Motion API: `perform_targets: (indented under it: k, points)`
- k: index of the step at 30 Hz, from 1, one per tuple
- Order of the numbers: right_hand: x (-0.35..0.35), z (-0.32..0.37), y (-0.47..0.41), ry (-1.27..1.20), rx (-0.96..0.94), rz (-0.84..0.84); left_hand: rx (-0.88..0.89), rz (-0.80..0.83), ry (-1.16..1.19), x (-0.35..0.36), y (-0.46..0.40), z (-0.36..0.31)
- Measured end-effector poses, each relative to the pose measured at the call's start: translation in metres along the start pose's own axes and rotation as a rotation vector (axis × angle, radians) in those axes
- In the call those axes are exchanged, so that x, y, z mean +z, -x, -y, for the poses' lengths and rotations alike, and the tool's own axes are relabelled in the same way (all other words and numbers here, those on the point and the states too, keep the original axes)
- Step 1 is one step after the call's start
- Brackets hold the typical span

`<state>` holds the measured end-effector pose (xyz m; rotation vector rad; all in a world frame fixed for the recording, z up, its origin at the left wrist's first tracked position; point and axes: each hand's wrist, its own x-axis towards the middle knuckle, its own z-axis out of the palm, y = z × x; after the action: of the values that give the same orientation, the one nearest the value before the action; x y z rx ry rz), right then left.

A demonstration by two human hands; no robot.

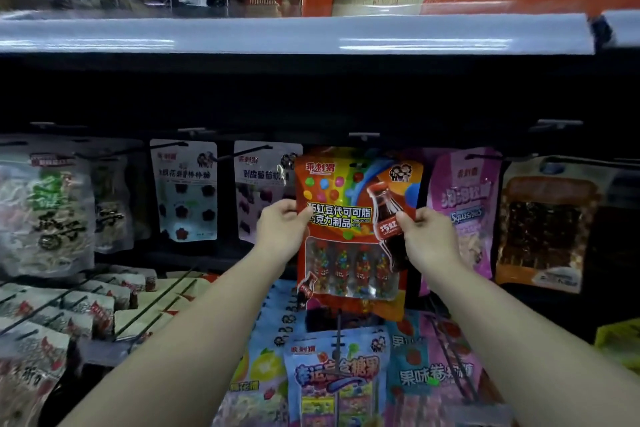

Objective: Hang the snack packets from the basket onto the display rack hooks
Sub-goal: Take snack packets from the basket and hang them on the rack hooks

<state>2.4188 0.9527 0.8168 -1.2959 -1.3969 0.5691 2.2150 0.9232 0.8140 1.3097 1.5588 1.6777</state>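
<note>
Both grips pinching the red-orange candy packet [358,218] by its side edges, holding it upright in front of the rack.

We're holding the packet w/ left hand [278,224] on its left edge & right hand [427,230] on its right edge, thumbs on the front, fingers curled behind. Packet is hovering at the top hook row, its top edge just under a hook tag [363,136], btwn the white grape-gummy packet [263,191] on the left & the pink Squashies packet [465,211] on the right; can't tell if the hang hole is on a hook. A brown snack packet [547,225] is hanging further right. Below, a blue candy packet [337,381] is sitting on a lower hook. White shelf edge [294,33] is running across above.
</note>
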Motion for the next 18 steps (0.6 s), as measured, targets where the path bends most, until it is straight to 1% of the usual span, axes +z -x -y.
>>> perform_targets:
  k: [2,4,7,9,10,12,15,16,18]
  points:
    - [0.001,-0.002,0.001,0.037,-0.022,-0.014,0.013,0.005,-0.01,0.001,-0.001,0.003]
    - [0.0,-0.003,0.007,0.058,-0.05,-0.045,0.05,0.002,-0.073,-0.002,0.001,0.008]
    - [-0.004,-0.004,0.024,0.138,-0.083,-0.167,0.135,-0.038,-0.185,-0.014,0.015,0.015]
    - [-0.008,-0.011,0.044,0.293,-0.22,-0.251,0.178,-0.044,-0.249,-0.027,0.032,0.022]
    - [-0.009,-0.016,0.058,0.372,-0.301,-0.239,0.209,-0.029,-0.317,-0.034,0.043,0.029]
    - [-0.008,-0.033,0.093,0.538,-0.431,-0.122,0.324,0.043,-0.532,-0.049,0.067,0.049]
    - [0.004,-0.068,0.157,0.805,-0.665,0.056,0.507,0.234,-0.915,-0.071,0.113,0.093]
    - [0.009,-0.082,0.18,0.857,-0.726,0.119,0.526,0.302,-1.023,-0.078,0.129,0.111]
    - [0.022,-0.115,0.229,0.923,-0.757,0.269,0.521,0.422,-1.135,-0.093,0.161,0.152]
